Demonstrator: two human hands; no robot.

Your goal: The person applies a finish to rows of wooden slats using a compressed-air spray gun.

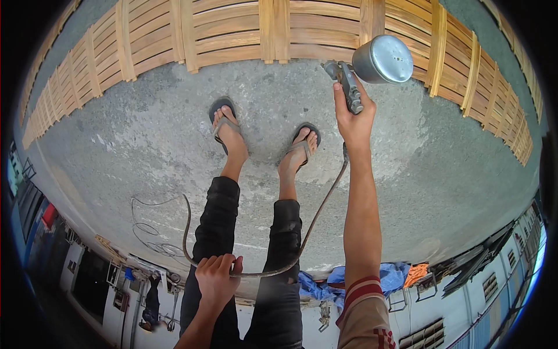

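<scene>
My right hand [356,119] is wrapped round the handle of a metal spray gun [350,90], which has a round silver cup [385,59] on it. The gun is held near the edge of slatted wooden panels [232,32] on the ground. A dark hose [314,224] runs from the bottom of the gun down to my left hand [217,278], whose fingers are closed round it at thigh height. Past that hand the hose curves up and on to thin loops [152,230] lying on the concrete.
My two sandalled feet [229,125] stand on the grey concrete ground [261,87] just short of the panels. Blue tarpaulin [395,276] and an orange cloth [415,274] lie by a white wall [465,302] at the lower right. Dark stacked strips [479,259] lie beside them.
</scene>
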